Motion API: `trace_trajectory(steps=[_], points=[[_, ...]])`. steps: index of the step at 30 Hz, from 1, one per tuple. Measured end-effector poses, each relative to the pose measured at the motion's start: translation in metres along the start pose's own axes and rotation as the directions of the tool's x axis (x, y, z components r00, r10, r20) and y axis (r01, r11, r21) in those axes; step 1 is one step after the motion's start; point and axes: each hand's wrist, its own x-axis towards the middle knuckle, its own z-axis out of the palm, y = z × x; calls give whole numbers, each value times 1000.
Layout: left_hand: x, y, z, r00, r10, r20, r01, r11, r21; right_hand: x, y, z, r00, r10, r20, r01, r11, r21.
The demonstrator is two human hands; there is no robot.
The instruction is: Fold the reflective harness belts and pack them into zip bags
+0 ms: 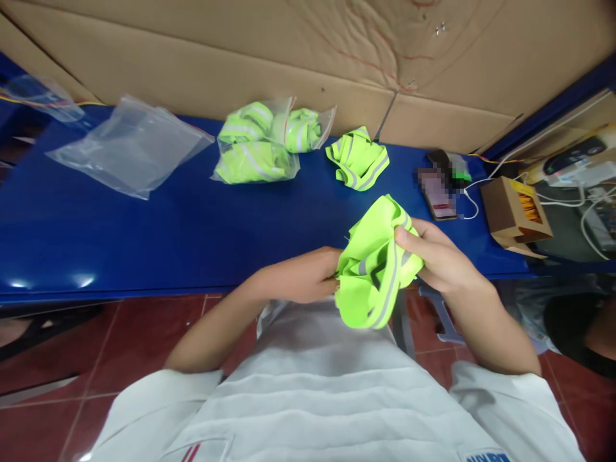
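Head view, as I read it from beside the bench: the right hand [440,256] is closed on the held bundle [368,240], a yellow-green band with grey stripes, with the thumb pressed over its right side. The left hand [310,276] meets the bundle's left edge; fabric hides its fingers, so I cannot tell how far they are closed.

Position of held bundle: raised in front of the white shirt [332,391], above the front edge of the blue table [168,224]. Condition: loosely gathered, with open loops and a dark part inside.

Beyond it, one loose bundle [359,159] lies unbagged near the cardboard panel [192,58]. Left of that, three bagged bundles [253,162] lie clustered. Farther left, clear bags [132,147] lie flat; their count cannot be read. On the right are a phone [437,196] and an open box [510,212].

Status, by my judgement: partway. Three units appear finished as far as bagging goes. Two remain unbagged, and the held one seems not yet compactly folded.
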Motion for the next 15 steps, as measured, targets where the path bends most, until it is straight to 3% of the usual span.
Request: trace_trajectory(steps=[3, 5, 8, 11, 15], points=[[-14, 8, -19, 996, -29, -81, 34, 998, 58, -8, -2, 1, 938, -286, -194, 211, 919, -333], [-24, 18, -26, 971, -67, -227, 82, 995, 57, -13, -7, 4, 889, -403, -217, 254, 829, -498], [-29, 31, -24, 899, -84, -429, 82, 996, -24, -17, -16, 12, 859, -476, -189, 258, 721, -643], [-20, 34, -13, 838, -84, -539, 4, 989, -148, -20, -23, 24, 860, -503, -86, 288, 617, -732], [-3, 27, 1, 876, -222, -428, 13, 898, -440, -24, -32, 41, 833, -510, 214, 462, 430, -775]])
